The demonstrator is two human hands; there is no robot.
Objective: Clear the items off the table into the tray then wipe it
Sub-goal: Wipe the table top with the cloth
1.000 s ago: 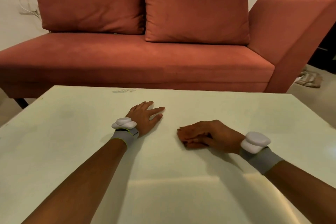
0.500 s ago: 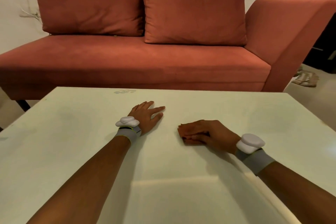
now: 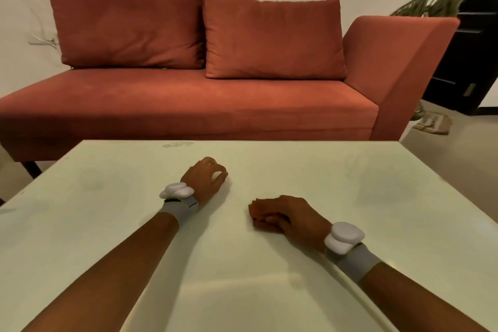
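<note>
Left hand (image 3: pixel 204 178) has curled up from splayed on the table (image 3: pixel 107 224); right hand (image 3: pixel 285 214) stays fisted, both empty.

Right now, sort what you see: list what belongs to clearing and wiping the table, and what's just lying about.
Job:
table
left hand
right hand

Lying about:
sofa
cushions
plant
mat

One table (image 3: pixel 310 170), one sofa (image 3: pixel 188 100), two cushions (image 3: pixel 129 19) (image 3: pixel 275 38), two hands (image 3: pixel 204 178) (image 3: pixel 285 214), two wristbands (image 3: pixel 180 206) (image 3: pixel 353 261)
</note>
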